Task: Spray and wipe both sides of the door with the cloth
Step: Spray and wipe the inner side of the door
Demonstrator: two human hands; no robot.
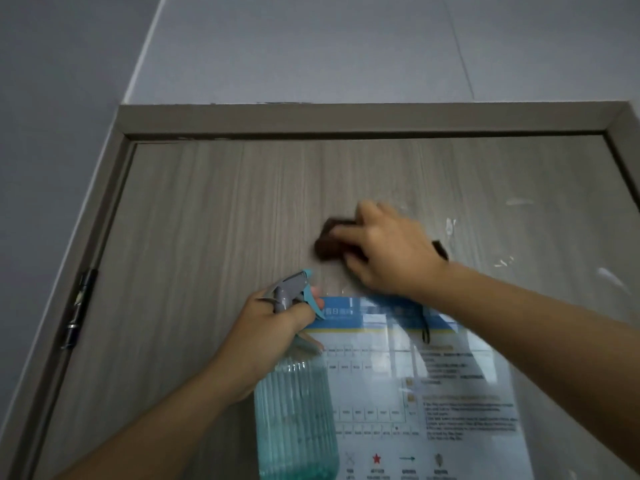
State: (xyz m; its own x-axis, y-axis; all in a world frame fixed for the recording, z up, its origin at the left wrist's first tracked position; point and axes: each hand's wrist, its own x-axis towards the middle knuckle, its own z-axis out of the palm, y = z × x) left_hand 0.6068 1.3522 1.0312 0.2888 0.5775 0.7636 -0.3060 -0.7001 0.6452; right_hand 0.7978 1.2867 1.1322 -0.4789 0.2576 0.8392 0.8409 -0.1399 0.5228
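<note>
The door (207, 237) was brown with wood lines on it, and it sat shut in its frame (346, 121). The right hand (388, 251) pressed a dark cloth (327, 244) flat against the door, up high near the middle. The fingers were spread over the cloth and bent a little around its edge, holding it there. The cloth looked blurry.

The left hand (273, 327) was wrapped tight around the neck of a spray bottle (298, 410). One finger sat at the blue trigger. The bottle was see-through and blue-green, and its gray top pointed up at the door, just below the cloth.

A shiny paper sign (433, 393) was stuck on the door under the right arm. A metal hinge (79, 306) sat on the left edge. Some white smears (519, 201) showed on the right part of the door.
</note>
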